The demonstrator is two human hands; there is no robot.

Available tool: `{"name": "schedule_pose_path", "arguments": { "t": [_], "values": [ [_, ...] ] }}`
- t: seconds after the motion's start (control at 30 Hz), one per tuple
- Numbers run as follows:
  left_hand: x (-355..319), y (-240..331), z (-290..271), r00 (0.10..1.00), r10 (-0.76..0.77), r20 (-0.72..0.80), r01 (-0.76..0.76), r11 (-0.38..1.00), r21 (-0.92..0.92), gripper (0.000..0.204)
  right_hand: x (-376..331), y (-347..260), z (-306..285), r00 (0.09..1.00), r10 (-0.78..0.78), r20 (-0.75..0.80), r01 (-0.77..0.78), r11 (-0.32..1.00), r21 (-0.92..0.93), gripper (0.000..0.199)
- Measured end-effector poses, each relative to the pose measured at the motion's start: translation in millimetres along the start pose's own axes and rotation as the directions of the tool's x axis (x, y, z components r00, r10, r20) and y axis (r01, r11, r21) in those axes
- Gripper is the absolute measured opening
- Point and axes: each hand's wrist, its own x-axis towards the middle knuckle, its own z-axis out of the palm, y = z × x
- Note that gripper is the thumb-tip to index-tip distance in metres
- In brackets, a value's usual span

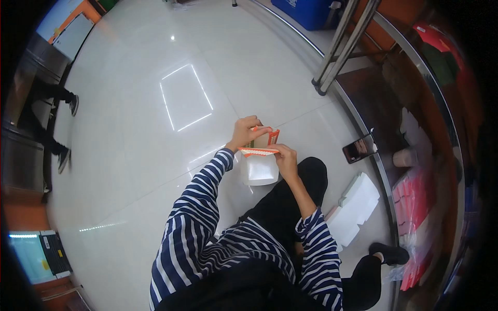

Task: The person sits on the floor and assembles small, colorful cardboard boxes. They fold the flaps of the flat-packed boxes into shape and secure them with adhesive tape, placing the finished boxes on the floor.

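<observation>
Out in front of me, over the pale floor, is a paper box with a white lower panel and orange printed edges. My left hand grips its far left side, fingers reaching over the upper rim. At the near right corner, my right hand pinches the orange-edged rim between thumb and fingers. The box's top stands open between the hands, and its pale inside shows. Some fingertips are hidden behind the cardboard.
Flat white cardboard pieces lie right of my knee. A phone leans by a metal-edged shelf holding red packs in clear plastic. Metal legs and a blue bin stand beyond. Another person's legs are at far left.
</observation>
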Motion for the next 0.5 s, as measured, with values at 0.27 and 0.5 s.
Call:
{"name": "schedule_pose_path", "arguments": {
  "t": [0.27,0.5],
  "values": [
    [1.6,4.4,-15.2,0.946,-0.142,0.292,0.173,0.981,-0.085,0.040,-33.2,5.0,14.4,0.945,0.188,-0.268,-0.255,0.936,-0.243,0.025],
    [-61.8,8.9,-28.7,0.786,-0.597,0.160,0.599,0.672,-0.437,0.076,-52.3,13.1,18.8,0.919,0.380,-0.107,-0.394,0.875,-0.279,0.025]
  ]
}}
